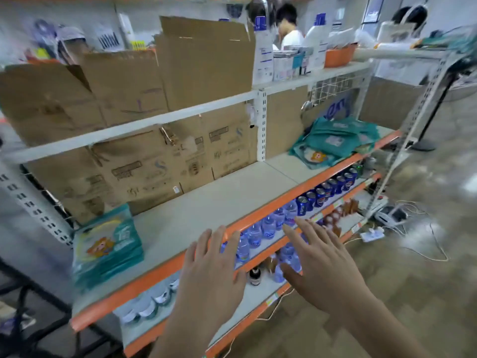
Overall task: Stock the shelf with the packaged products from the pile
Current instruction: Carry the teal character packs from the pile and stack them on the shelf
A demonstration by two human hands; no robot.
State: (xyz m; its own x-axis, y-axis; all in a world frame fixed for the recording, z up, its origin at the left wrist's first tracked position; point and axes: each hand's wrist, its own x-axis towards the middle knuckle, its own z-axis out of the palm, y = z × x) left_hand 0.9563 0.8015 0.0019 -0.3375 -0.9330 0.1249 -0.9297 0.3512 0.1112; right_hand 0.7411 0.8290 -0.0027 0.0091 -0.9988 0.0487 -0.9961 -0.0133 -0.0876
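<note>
pile: loose heap of teal soft-plastic packs (335,140), right end of grey shelf board with orange front lip (206,202), overlapping, tilted
stack: neat stack of similar teal packs (108,246), left end, well apart from heap
handling: likely light, squashy, slick film; take flat by both long edges
left hand (211,267): fingers spread, empty, over lip
right hand (322,259): fingers spread, empty, well short of heap
behind: brown cardboard boxes (154,171)

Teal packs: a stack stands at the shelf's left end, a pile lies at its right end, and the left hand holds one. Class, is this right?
No: the head view shows the left hand open, holding nothing. The stack and the pile lie as stated.
</note>
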